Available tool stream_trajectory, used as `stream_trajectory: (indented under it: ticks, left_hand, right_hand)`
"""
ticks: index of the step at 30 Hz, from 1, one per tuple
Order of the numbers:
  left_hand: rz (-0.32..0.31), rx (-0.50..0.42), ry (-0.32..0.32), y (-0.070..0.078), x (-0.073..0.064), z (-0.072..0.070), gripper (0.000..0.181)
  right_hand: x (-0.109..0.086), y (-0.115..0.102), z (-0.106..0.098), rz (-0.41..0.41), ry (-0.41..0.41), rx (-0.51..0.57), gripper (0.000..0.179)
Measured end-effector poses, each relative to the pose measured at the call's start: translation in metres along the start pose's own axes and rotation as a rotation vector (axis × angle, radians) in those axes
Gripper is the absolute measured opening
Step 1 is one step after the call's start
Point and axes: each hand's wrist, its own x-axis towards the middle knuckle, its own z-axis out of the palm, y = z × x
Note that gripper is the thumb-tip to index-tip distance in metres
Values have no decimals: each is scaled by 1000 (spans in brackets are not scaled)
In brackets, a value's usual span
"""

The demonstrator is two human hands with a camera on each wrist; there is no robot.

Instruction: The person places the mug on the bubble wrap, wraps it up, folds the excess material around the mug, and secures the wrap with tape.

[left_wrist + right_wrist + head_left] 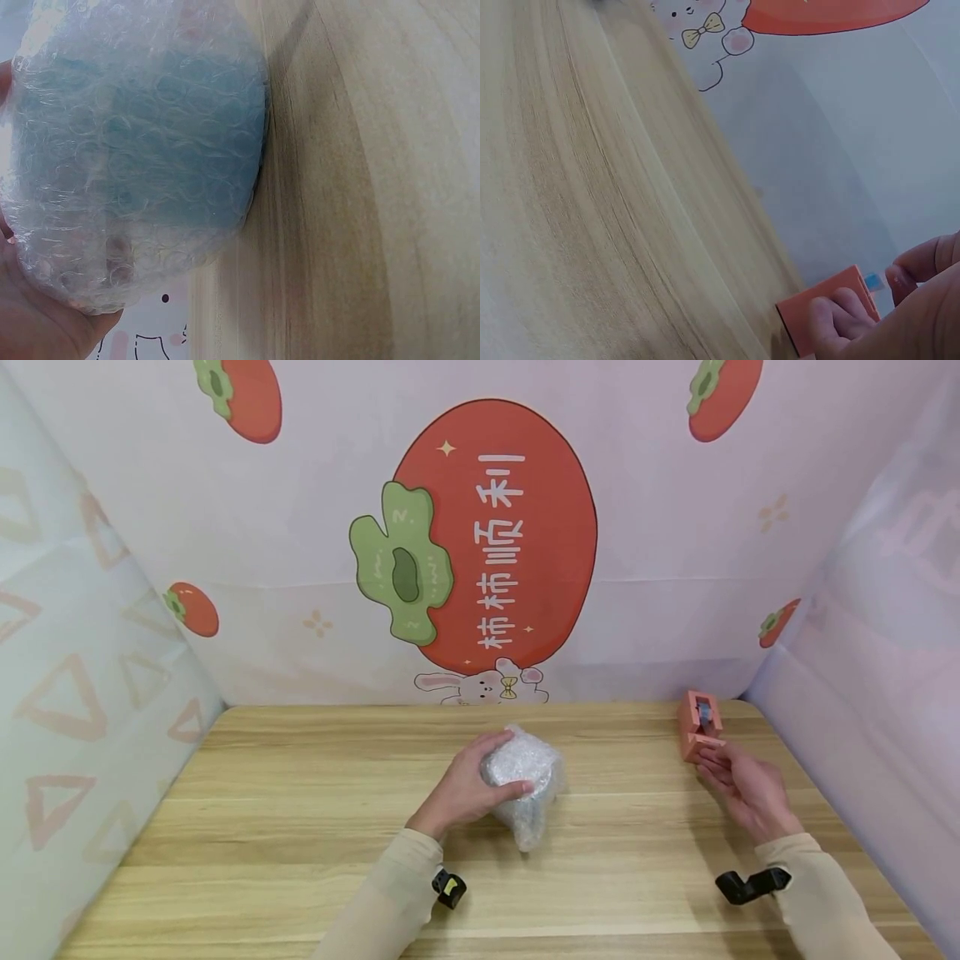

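A bubble-wrapped bundle (522,768) rests near the middle of the table, something light blue showing through the wrap in the left wrist view (172,135). My left hand (468,783) grips it from the left, fingers behind and thumb across its near top side. At the far right stands an orange tape dispenser (688,727) holding a roll of tape (704,714). My right hand (746,785) touches the dispenser's near end. In the right wrist view, bent fingers (832,315) lie against its side, and another fingertip is close to a small blue tab (874,282). Whether it pinches anything is hidden.
The wood-grain table (300,810) is bounded by a printed back cloth (300,652) and pale side cloths. Loose bubble wrap (529,837) hangs from the bundle's near side. Each sleeve carries a black wrist mount (750,887).
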Motion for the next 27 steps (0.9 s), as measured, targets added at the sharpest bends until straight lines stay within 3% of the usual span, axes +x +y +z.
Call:
stream_trajectory:
  ticks: [12, 27]
  left_hand:
    - [-6, -9, 1, -1, -1, 0, 82]
    - [-18, -10, 1, -1, 0, 1, 81]
  right_hand:
    - [-4, 4, 3, 18, -14, 54, 39]
    - [-8, 12, 5, -45, 64, -108, 29]
